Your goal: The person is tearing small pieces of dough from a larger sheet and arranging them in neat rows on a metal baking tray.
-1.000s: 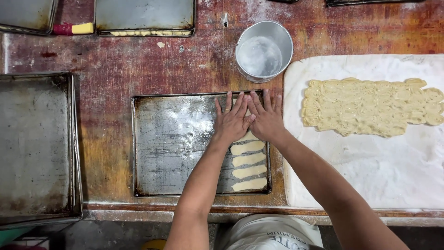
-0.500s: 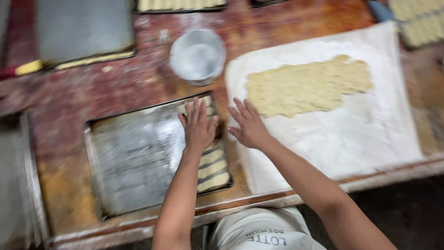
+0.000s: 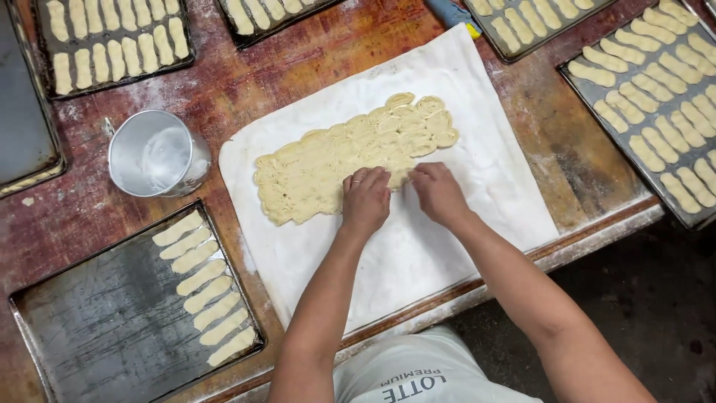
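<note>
A flat slab of pale cut dough point(image 3: 328, 160) lies on a white floured cloth point(image 3: 462, 224) in the middle of the wooden table. My left hand point(image 3: 365, 198) rests with curled fingers on the slab's near edge. Beside it, my right hand point(image 3: 438, 192) pinches at the same edge; I cannot tell whether either has a piece free. At the lower left, a dark baking tray point(image 3: 97, 328) carries one column of several dough strips point(image 3: 200, 287) along its right side.
A metal cup point(image 3: 153, 155) dusted with flour stands left of the cloth. Trays filled with dough strips sit at the top left point(image 3: 112, 37), top middle point(image 3: 261, 15) and right point(image 3: 656, 104). The table's edge runs past the lower right, with dark floor beyond.
Both hands have left the lower-left tray, where they were laying strips, and moved right onto the near edge of the dough slab. The camera has swung right with them.
</note>
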